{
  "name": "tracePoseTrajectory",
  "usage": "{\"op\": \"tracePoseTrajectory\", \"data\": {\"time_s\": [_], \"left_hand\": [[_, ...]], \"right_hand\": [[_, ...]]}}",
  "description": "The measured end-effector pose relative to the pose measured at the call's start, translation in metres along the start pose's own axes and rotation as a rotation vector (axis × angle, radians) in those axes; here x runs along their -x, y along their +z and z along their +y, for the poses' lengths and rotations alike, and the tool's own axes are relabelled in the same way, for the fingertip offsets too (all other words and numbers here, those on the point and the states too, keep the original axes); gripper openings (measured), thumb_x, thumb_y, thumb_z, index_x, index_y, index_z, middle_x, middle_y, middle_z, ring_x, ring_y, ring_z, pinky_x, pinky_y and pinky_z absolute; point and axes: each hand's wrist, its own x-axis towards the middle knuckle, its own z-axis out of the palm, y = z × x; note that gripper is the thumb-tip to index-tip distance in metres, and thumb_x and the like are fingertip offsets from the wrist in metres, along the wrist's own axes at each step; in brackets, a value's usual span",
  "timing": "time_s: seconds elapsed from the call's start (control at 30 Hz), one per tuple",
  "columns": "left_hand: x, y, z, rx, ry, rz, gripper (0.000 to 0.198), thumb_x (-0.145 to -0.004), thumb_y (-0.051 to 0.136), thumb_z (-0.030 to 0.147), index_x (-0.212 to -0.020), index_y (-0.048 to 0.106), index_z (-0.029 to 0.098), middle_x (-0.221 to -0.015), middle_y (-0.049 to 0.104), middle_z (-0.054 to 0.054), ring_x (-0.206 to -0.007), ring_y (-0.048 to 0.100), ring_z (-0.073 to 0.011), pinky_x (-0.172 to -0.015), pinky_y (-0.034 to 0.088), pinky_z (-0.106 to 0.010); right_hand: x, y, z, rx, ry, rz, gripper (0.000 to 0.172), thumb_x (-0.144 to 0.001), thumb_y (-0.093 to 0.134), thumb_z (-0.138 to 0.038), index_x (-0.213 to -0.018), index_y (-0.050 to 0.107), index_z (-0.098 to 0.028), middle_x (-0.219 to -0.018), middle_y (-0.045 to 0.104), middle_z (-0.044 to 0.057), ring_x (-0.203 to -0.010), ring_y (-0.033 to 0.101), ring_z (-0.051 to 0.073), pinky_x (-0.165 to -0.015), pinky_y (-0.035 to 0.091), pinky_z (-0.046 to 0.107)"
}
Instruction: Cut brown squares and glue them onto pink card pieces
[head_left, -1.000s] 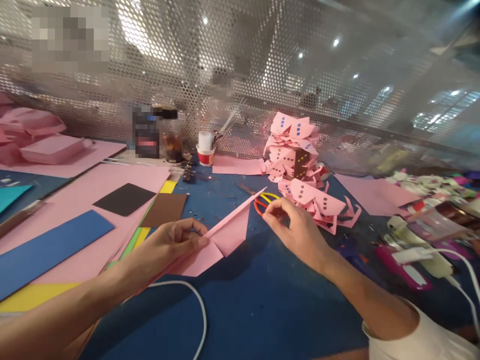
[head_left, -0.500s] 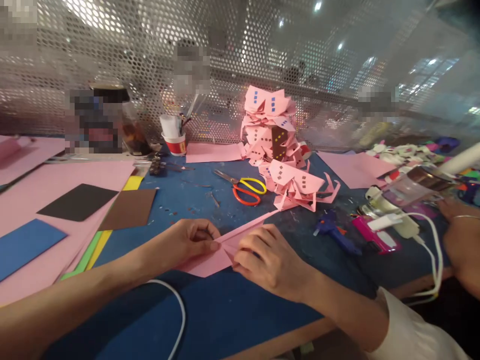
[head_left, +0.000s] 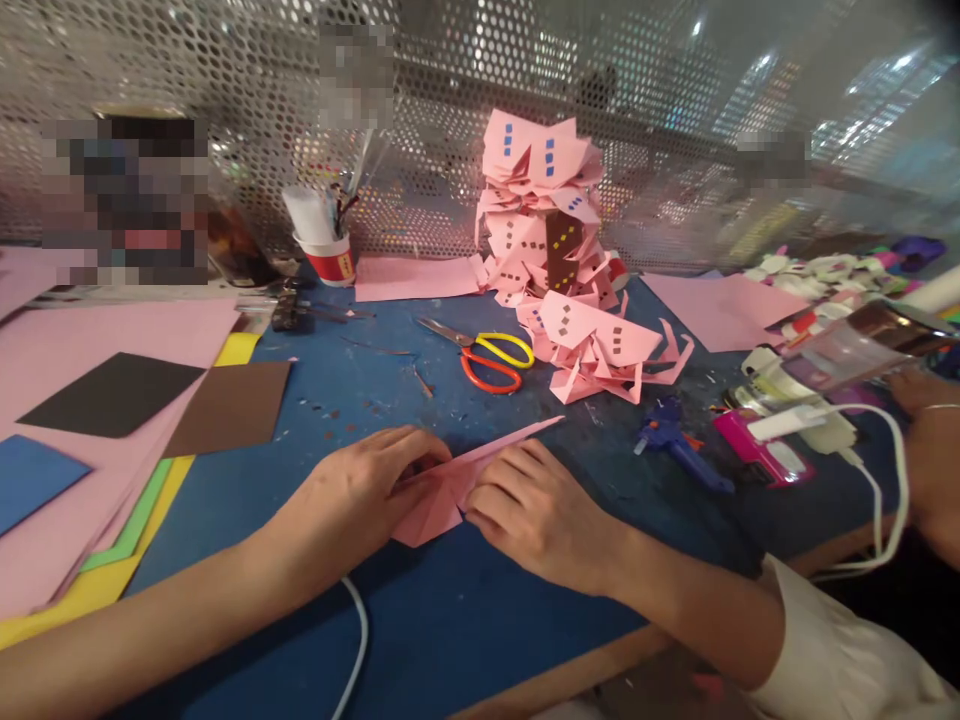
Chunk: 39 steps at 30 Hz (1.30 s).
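Note:
A folded pink paper (head_left: 433,515) lies between my hands over the blue table, its long narrow point reaching up to the right. My left hand (head_left: 382,490) grips its left part, fingers curled over the upper edge. Gripping the paper's right side is my right hand (head_left: 529,510), with bent fingers and hidden fingertips. Beyond the hands rest scissors (head_left: 491,362) with one red and one yellow handle. Behind them a pink folded figure (head_left: 600,340) with small dark squares lies in front of a tall stack of similar pink pieces (head_left: 544,155).
Pink sheets (head_left: 150,330) and a brown sheet (head_left: 232,405) cover the left side. A paper cup (head_left: 330,262) holds tools at the back. At right are a blue glue gun (head_left: 679,445), a magenta device (head_left: 761,450), white cables and another person's arm (head_left: 937,480).
The view has shifted, so the surroundings appear higher. My left hand has moved further over the paper, and less of the paper's left part shows.

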Motion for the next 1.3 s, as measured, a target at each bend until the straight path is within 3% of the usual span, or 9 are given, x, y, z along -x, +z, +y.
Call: {"op": "tracePoseTrajectory", "data": {"time_s": [0.17,0.33,0.43,0.6,0.9,1.3], "left_hand": [[0.005,0.004,-0.004,-0.088,0.175,0.066,0.023,-0.097,0.047,0.016,-0.109,0.065,0.023,-0.105,0.064,-0.005,-0.095,0.061,-0.0190,-0.085,0.049,-0.033],[0.009,0.005,-0.004,-0.101,0.230,0.051,0.033,-0.100,0.042,0.014,-0.125,0.061,0.023,-0.102,0.061,-0.006,-0.088,0.061,-0.0162,-0.081,0.052,-0.030],[0.011,0.006,-0.006,-0.086,0.274,0.006,0.039,-0.099,0.042,0.010,-0.134,0.056,0.022,-0.110,0.062,-0.007,-0.096,0.062,-0.0172,-0.088,0.053,-0.031],[0.011,0.008,-0.007,-0.090,0.295,0.032,0.031,-0.098,0.041,0.010,-0.116,0.065,0.017,-0.106,0.065,-0.009,-0.095,0.062,-0.0191,-0.087,0.053,-0.032],[0.014,0.008,-0.003,-0.137,0.289,0.039,0.022,-0.099,0.046,0.016,-0.098,0.067,0.021,-0.106,0.067,-0.007,-0.097,0.061,-0.0193,-0.091,0.052,-0.034],[0.028,0.011,-0.014,-0.246,0.390,0.069,0.022,-0.098,0.051,0.015,-0.115,0.064,0.020,-0.117,0.068,-0.006,-0.102,0.063,-0.0180,-0.087,0.052,-0.029]], "right_hand": [[-0.001,0.001,-0.003,-0.030,0.039,0.003,0.015,-0.099,0.051,-0.019,-0.089,0.062,-0.017,-0.088,0.063,0.005,-0.088,0.054,0.020,-0.084,0.041,0.038],[-0.003,0.000,-0.005,-0.050,0.074,0.000,0.020,-0.101,0.046,-0.020,-0.090,0.062,-0.017,-0.087,0.064,0.006,-0.087,0.054,0.020,-0.081,0.040,0.037],[-0.004,-0.001,-0.005,-0.059,0.087,-0.005,0.020,-0.101,0.046,-0.020,-0.090,0.063,-0.016,-0.088,0.064,0.006,-0.087,0.054,0.020,-0.079,0.039,0.037],[-0.005,-0.001,-0.006,-0.071,0.099,-0.002,0.019,-0.101,0.047,-0.020,-0.092,0.063,-0.017,-0.088,0.064,0.006,-0.088,0.055,0.020,-0.080,0.039,0.037],[-0.008,-0.002,-0.009,-0.108,0.199,0.008,0.018,-0.099,0.050,-0.022,-0.085,0.060,-0.017,-0.083,0.063,0.004,-0.083,0.054,0.019,-0.079,0.039,0.036],[-0.007,-0.003,-0.010,-0.186,0.302,-0.025,0.013,-0.095,0.051,-0.020,-0.085,0.059,-0.017,-0.085,0.060,0.003,-0.088,0.053,0.019,-0.079,0.038,0.036]]}}
